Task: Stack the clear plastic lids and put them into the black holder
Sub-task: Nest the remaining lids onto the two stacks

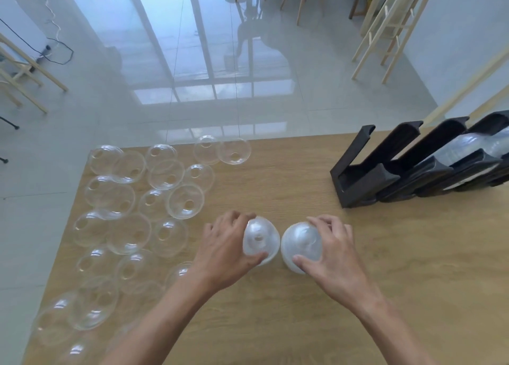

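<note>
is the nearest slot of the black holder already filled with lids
No, the leftmost slot of the black holder shows only bare black walls, while a lid stack lies in a slot further right.

Both bare forearms are reaching in from the near edge, angling toward each other. The left hand (223, 250) is curling its fingers and thumb around a stack of dome lids (260, 239), fingers on the far side and thumb on the near side. The right hand (334, 250) is gripping a second lid stack (300, 245) likewise, just beside the first, with knuckles raised.
</note>
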